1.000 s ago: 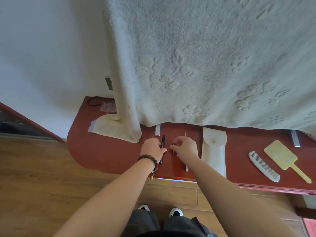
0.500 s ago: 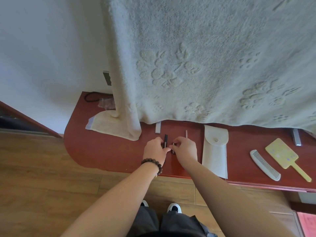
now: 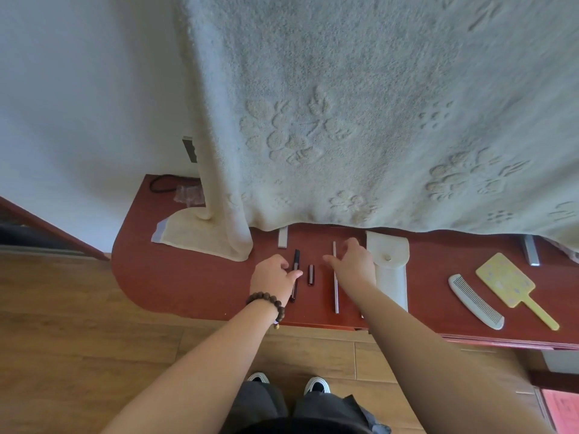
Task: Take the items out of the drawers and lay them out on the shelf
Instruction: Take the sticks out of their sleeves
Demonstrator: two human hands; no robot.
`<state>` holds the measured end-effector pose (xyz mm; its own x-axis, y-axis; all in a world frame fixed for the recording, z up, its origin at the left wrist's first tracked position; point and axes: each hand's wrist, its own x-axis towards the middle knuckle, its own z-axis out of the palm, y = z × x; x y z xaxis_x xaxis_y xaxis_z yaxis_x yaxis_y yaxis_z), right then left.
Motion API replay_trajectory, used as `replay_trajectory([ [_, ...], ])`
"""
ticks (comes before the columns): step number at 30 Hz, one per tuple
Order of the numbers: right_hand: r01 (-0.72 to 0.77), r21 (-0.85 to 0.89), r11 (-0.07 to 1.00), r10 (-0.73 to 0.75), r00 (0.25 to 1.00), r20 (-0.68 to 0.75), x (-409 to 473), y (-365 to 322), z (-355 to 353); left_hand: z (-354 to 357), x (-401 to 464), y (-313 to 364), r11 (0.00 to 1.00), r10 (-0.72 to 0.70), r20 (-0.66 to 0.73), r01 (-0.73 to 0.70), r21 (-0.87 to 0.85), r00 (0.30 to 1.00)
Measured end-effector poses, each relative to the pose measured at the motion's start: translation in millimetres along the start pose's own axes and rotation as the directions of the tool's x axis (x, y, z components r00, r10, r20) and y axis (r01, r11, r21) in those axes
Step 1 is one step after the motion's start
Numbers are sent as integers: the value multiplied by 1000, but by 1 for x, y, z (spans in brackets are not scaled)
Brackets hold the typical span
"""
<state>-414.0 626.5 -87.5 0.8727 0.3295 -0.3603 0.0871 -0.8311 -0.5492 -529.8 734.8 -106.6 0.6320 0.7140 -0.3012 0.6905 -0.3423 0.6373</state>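
On the red shelf (image 3: 188, 283) lie a long dark pen-like stick (image 3: 295, 264), a short dark cap-like piece (image 3: 310, 275) and a thin grey rod (image 3: 335, 286). My left hand (image 3: 274, 278) rests on the shelf with its fingertips on the long dark stick. My right hand (image 3: 351, 261) hovers over the grey rod, fingers spread, holding nothing. A white snap pouch (image 3: 390, 270) lies right of that hand. Farther right lie a white comb (image 3: 474, 300) and a yellow hand mirror (image 3: 509, 281).
A large cream towel (image 3: 344, 104) hangs down over the back of the shelf, its corner folded onto the left end. A black cord (image 3: 159, 184) and a clear wrapper (image 3: 188, 194) sit at the back left. Metal brackets (image 3: 282, 238) poke out under the towel. Wooden floor lies below.
My right hand has let go of the short dark piece, which now lies on the shelf, and has opened and shifted right over the grey rod. My left hand stays by the long dark stick.
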Motion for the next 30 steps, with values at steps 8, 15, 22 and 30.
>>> replay_trajectory([
  [8, -35, -271, 962, 60, 994, 87, 4, -5, 2, -9, -8, 5, 990, 126, -68, -129, -49, 990],
  [15, 34, -343, 939, 6, 994, 113, 4, -9, -2, -12, -21, 25, 966, 191, -62, -199, -166, 980],
  [22, -87, 510, 856, -32, 975, 221, -17, -4, -35, -9, -29, 36, 947, 133, 147, -82, -311, 980],
  [30, -48, 641, 766, -116, 970, 212, -41, 8, -58, -8, -37, 57, 916, 229, 312, -96, -389, 922],
])
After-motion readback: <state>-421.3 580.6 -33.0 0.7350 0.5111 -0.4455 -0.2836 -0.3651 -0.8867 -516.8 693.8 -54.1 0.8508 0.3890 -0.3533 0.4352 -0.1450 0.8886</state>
